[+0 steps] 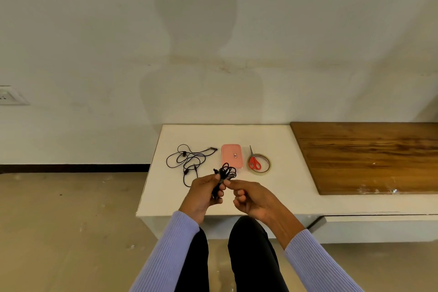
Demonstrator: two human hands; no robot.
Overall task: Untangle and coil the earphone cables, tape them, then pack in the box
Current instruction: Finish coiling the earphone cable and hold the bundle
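Taping, by the look of it, for the first of two cables. At 9 o'clock on the white table [272,201], a loose black earphone cable [189,161], sprawled in tangled loops, untouched, well apart from both hands. Nearer the front edge, left hand [205,194] closed around a coiled black bundle [225,174], loops fanning out above the fingers. Just beside it, right hand [247,199] curled narrow, thumb and forefinger pinched at the waist of the bundle; whether on tape or bare cord, too small to tell. At 12 o'clock from the hands, a pink box [231,156], lid shut, lying flat. At 1 o'clock, a roll of clear tape [258,164] with red-handled scissors [254,160] resting across it.

Next move, judged from this: finish binding the bundle without letting the coil spring open, then free one hand to open the box, or set the bundle down and start on the tangled cable.

Writing: a small sticker on the box lid, blue and red marks, not legible. No brand readable elsewhere.
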